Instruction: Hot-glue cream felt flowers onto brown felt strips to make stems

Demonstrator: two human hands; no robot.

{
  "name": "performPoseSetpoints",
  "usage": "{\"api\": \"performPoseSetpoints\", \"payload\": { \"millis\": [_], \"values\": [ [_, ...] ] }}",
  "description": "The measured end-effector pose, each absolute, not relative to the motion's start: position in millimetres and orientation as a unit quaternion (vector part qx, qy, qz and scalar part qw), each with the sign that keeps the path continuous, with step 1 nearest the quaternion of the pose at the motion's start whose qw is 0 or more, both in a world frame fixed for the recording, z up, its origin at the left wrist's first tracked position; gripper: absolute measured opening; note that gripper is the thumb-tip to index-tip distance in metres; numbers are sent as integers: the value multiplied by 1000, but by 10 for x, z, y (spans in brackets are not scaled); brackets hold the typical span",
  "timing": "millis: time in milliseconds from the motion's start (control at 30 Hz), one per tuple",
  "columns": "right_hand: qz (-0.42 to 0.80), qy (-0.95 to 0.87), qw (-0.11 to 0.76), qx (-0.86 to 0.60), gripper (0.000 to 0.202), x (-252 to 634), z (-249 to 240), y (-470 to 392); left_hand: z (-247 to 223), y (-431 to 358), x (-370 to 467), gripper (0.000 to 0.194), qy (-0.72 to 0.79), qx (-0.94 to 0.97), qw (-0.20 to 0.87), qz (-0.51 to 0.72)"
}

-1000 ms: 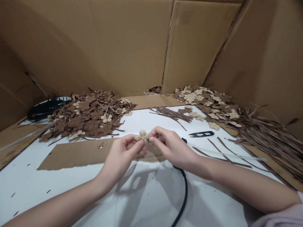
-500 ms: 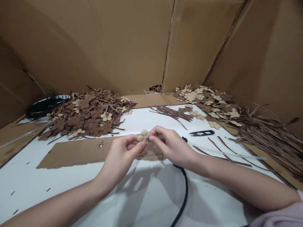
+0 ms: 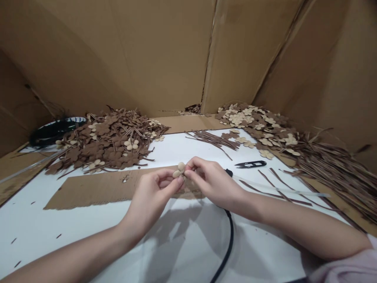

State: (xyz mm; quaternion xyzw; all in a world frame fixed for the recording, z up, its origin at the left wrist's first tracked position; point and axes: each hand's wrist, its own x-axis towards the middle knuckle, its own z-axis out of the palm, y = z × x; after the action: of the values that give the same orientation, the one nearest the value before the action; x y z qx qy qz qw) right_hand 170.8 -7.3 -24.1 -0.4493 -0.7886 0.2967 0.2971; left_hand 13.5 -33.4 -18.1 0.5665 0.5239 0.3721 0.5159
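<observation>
Over the cardboard strip, my left hand [image 3: 157, 188] pinches a small cream fabric flower [image 3: 179, 169] between thumb and fingers. My right hand [image 3: 207, 177] is closed too, with thumb and index finger pinching at the flower's right side near its centre. Any thin strip between those fingertips is too small to make out. The flower's petals stand up, and its lower part is hidden by my fingers. To the right of my right hand lie black thread snips [image 3: 251, 164] and loose brown strips [image 3: 282, 188].
The brown cardboard strip [image 3: 88, 190] lies on the white table [image 3: 88, 220]. Brown and cream flowers are heaped at left [image 3: 103, 145] and right [image 3: 253, 122]. A bundle of brown strips [image 3: 338, 173] lies far right. A black cable [image 3: 226, 247] crosses the front. Cardboard walls [image 3: 147, 59] surround the table.
The cream flower has turned slightly and shifted a little right between my fingers. My hands hold nearly the same place, with the fingertips closer together. The whole view has shifted slightly.
</observation>
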Motion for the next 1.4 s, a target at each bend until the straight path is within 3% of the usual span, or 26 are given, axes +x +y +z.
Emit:
{"api": "performPoseSetpoints", "payload": {
  "millis": [633,1167,1400],
  "values": [
    [316,-777,281,-467,11,1688,-194,-157,-210,-350,145,27,549,553,494,385],
    [561,-670,253,-414,29,1804,24,-32,-118,-401,119,25,523,517,522,431],
    [554,-680,272,-396,20,1795,9,-80,-78,-456,156,17,516,509,526,446]
  ]
}}
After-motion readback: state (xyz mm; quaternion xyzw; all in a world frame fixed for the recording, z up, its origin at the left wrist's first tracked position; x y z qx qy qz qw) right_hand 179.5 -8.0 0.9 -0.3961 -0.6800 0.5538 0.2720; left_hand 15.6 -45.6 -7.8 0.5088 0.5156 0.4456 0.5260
